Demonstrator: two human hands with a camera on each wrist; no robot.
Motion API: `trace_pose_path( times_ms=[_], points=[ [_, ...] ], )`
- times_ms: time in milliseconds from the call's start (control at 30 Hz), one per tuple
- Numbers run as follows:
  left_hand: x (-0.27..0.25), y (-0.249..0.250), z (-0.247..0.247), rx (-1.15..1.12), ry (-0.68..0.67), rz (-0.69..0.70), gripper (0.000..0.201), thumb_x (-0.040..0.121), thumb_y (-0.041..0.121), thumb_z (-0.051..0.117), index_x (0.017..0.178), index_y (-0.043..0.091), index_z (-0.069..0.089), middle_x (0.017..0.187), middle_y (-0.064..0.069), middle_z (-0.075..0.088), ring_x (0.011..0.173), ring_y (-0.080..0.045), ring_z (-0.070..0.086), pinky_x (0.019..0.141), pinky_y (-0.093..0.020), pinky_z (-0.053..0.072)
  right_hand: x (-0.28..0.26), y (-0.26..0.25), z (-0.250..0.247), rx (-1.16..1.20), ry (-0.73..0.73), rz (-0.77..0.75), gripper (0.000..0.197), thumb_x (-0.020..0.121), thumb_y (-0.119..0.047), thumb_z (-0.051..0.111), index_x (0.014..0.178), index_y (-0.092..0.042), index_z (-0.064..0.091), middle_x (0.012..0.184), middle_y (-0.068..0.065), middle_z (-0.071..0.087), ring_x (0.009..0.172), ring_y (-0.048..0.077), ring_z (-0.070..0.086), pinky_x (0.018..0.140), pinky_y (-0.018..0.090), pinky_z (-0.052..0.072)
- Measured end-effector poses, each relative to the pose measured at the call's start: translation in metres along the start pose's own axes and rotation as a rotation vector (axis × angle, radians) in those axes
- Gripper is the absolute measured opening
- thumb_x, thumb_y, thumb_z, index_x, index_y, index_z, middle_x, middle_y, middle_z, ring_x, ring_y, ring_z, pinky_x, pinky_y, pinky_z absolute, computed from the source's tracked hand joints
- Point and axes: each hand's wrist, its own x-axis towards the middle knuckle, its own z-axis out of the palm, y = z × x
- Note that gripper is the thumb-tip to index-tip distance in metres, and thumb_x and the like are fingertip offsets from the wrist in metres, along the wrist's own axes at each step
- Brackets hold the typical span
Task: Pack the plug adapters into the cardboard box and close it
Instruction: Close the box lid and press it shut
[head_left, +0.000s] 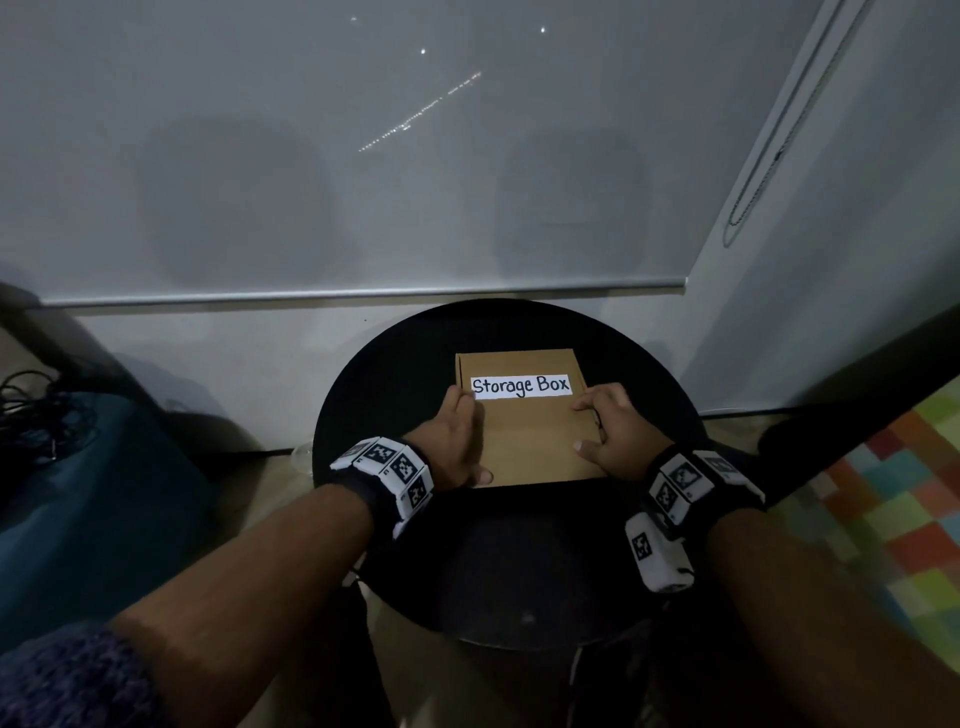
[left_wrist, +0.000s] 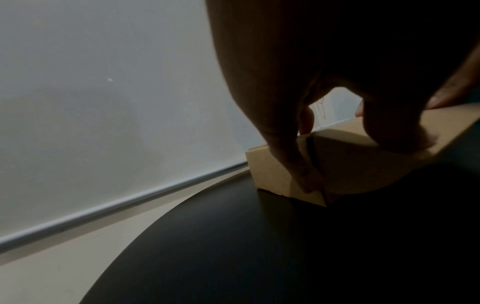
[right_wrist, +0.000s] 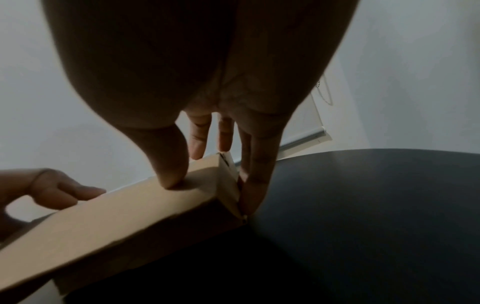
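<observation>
I see the blind (head_left: 363, 156) filling the back of the room, and in front of it the round black surface (head_left: 395, 395) that carries everything I am working with. The box (head_left: 524, 441) lies flat near the far middle of that surface, lid down, its white label (head_left: 519, 386) facing up toward me. I see no adapters anywhere, so I judge they are already inside and I am on the closing step. My two hands bracket the box because the lid's side flaps have to be tucked and the top kept down at once. My left hand (head_left: 457, 441) straddles the left edge: the thumb lies on the lid near the front corner, and in the left wrist view the fingers (left_wrist: 293, 164) run down the left wall beside a dark seam, curled round that edge. My right hand (head_left: 608, 436) mirrors it on the right edge: in the right wrist view the thumb (right_wrist: 171, 168) presses down on the lid while the fingers (right_wrist: 257, 181) reach straight down along the right wall to the surface, so it clamps the edge rather than lying spread. Both forearms come in low from the near side, wrists bent down over the box. The right corner flap looks not quite flush to me, so I judge that side needs a last push.
</observation>
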Motion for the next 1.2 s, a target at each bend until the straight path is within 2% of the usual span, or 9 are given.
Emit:
trace_pose_path(
  times_ms=[133,233,367,567,800,867,967,1100,1200],
  points=[
    [0.004,-0.007,-0.003,-0.005,-0.007,0.03,0.077,0.07,0.028,0.085,0.125,0.009,0.035,0.128,0.001,0.027,0.103,-0.03,0.057,0.089,-0.044,0.05,0.0,-0.001,0.0,0.026,-0.06,0.071,0.068,0.081,-0.023,0.07,0.136,-0.019,0.032,0.139,0.005,0.028,0.114,0.024,0.052,0.1,0.042,0.048],
    [0.004,-0.007,-0.003,0.018,-0.005,0.053,0.073,0.072,0.029,0.083,0.125,0.012,0.036,0.128,0.003,0.028,0.099,-0.029,0.059,0.084,-0.041,0.051,0.0,0.0,0.004,0.067,-0.059,0.187,0.074,0.085,-0.026,0.066,0.142,-0.014,0.021,0.136,0.012,0.048,0.117,0.029,0.056,0.098,0.037,0.047],
    [0.004,-0.007,-0.002,0.059,-0.011,0.083,0.068,0.075,0.033,0.08,0.124,0.015,0.036,0.13,0.003,0.026,0.098,-0.03,0.059,0.084,-0.041,0.052,-0.001,-0.003,0.006,0.042,-0.056,0.253,0.061,0.092,-0.029,0.058,0.142,-0.008,0.03,0.134,0.013,0.054,0.118,0.03,0.056,0.092,0.031,0.044],
    [0.008,-0.009,-0.008,0.142,-0.032,0.084,0.066,0.077,0.049,0.072,0.127,0.021,0.039,0.131,0.005,0.026,0.098,-0.028,0.059,0.088,-0.04,0.05,0.001,0.002,-0.002,0.149,-0.115,0.283,0.046,0.093,-0.032,0.056,0.132,-0.009,0.049,0.128,0.013,0.061,0.113,0.029,0.059,0.1,0.042,0.047],
    [0.01,-0.011,-0.01,0.163,-0.051,0.094,0.063,0.076,0.053,0.073,0.121,0.022,0.041,0.126,0.007,0.027,0.093,-0.025,0.059,0.085,-0.037,0.051,0.003,0.001,-0.004,0.11,-0.179,0.325,0.043,0.096,-0.036,0.05,0.122,-0.003,0.059,0.118,0.016,0.064,0.098,0.028,0.063,0.083,0.036,0.054],
    [0.011,-0.012,-0.011,0.154,-0.054,0.096,0.063,0.076,0.052,0.074,0.12,0.02,0.042,0.126,0.006,0.028,0.094,-0.023,0.059,0.085,-0.038,0.051,0.002,-0.001,-0.003,0.119,-0.172,0.333,0.043,0.096,-0.035,0.05,0.12,-0.001,0.061,0.118,0.017,0.065,0.101,0.03,0.063,0.086,0.037,0.053],
    [0.012,-0.013,-0.009,0.138,-0.049,0.095,0.065,0.074,0.048,0.077,0.121,0.019,0.042,0.125,0.006,0.028,0.095,-0.022,0.057,0.085,-0.036,0.05,0.002,-0.001,0.001,0.05,-0.122,0.337,0.042,0.095,-0.035,0.051,0.12,-0.002,0.06,0.121,0.016,0.063,0.111,0.03,0.06,0.093,0.035,0.046],
    [0.014,-0.012,-0.01,0.124,-0.049,0.094,0.068,0.072,0.041,0.081,0.123,0.018,0.041,0.124,0.006,0.029,0.095,-0.023,0.057,0.084,-0.037,0.05,0.005,0.004,0.007,0.026,-0.078,0.334,0.042,0.091,-0.038,0.058,0.118,-0.006,0.062,0.119,0.012,0.065,0.107,0.027,0.062,0.088,0.032,0.047],
    [0.015,-0.012,-0.012,0.14,-0.059,0.103,0.067,0.071,0.04,0.082,0.12,0.019,0.042,0.12,0.006,0.029,0.094,-0.023,0.056,0.082,-0.037,0.049,0.005,0.007,0.006,0.067,0.005,0.307,0.063,0.081,-0.031,0.072,0.134,-0.011,0.045,0.13,0.01,0.056,0.114,0.027,0.058,0.096,0.038,0.048]
  ],
)
